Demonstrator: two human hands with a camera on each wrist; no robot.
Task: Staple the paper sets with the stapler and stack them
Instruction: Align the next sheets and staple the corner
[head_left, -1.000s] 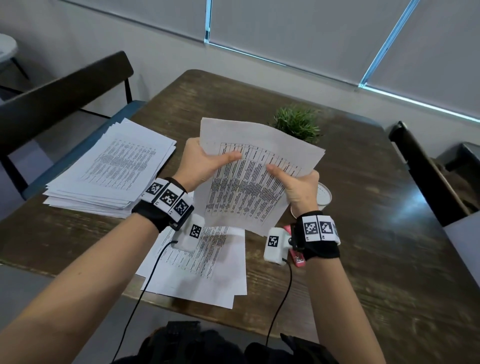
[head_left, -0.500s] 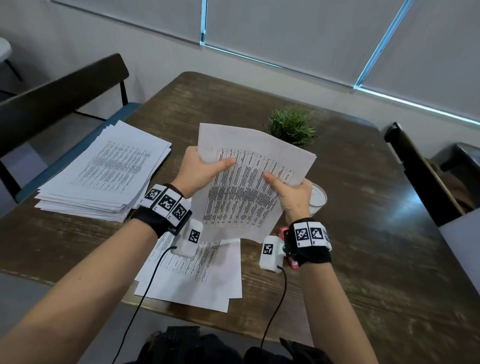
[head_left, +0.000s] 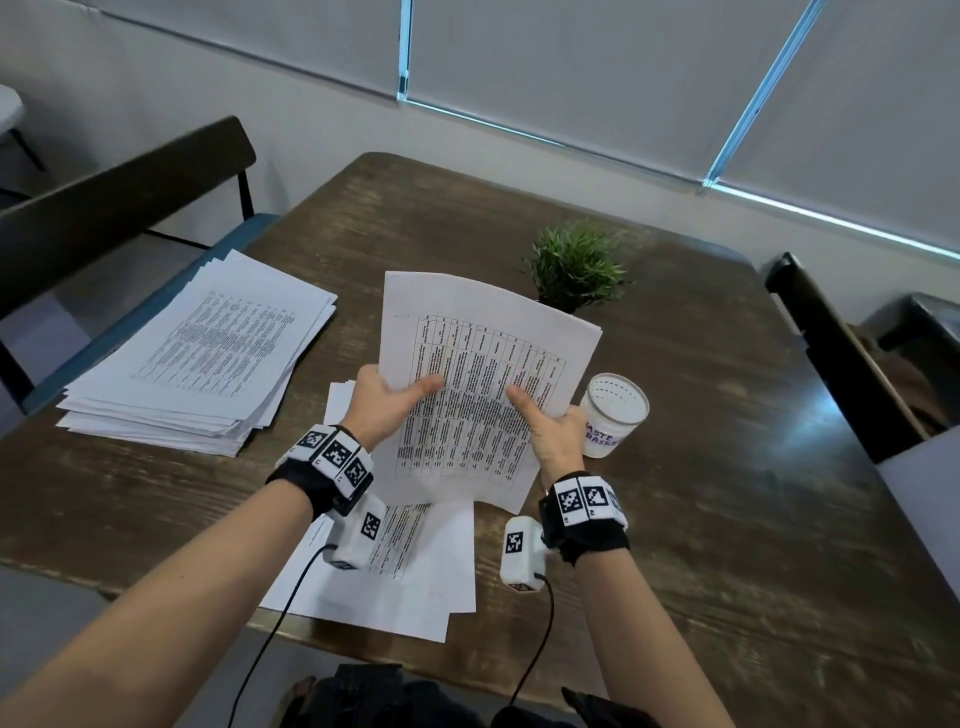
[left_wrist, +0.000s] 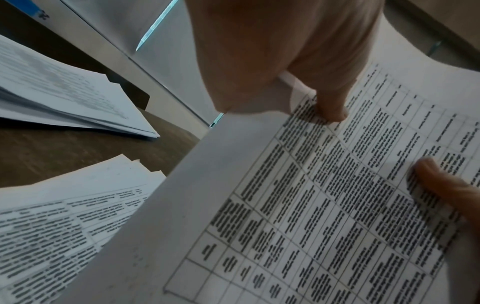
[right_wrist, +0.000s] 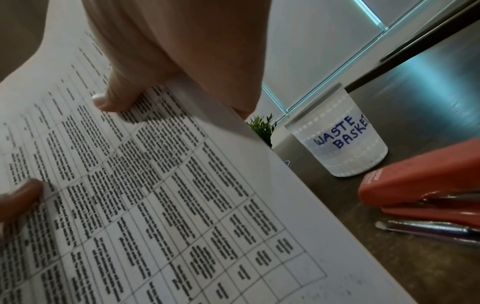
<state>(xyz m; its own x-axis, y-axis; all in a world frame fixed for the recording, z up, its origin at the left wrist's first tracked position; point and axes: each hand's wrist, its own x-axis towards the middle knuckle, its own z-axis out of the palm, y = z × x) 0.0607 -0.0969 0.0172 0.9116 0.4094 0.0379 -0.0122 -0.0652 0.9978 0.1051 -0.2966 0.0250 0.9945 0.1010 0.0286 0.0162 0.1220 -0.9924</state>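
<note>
Above the wooden tabletop (head_left: 727, 395), the left hand (head_left: 387, 405) and right hand (head_left: 553, 434) each grip the printed paper set (head_left: 483, 384), thumbs pinching its face, while the red stapler (right_wrist: 420, 185) lies beside the "WASTE BASKET" cup (head_left: 613, 415).

Even, soft indoor light, sharp overhead

Cyan daylight leaks round the blinds (head_left: 571, 67); glare on the table (head_left: 810, 426); wrist views are softly blurred and bent at the edges.
</note>
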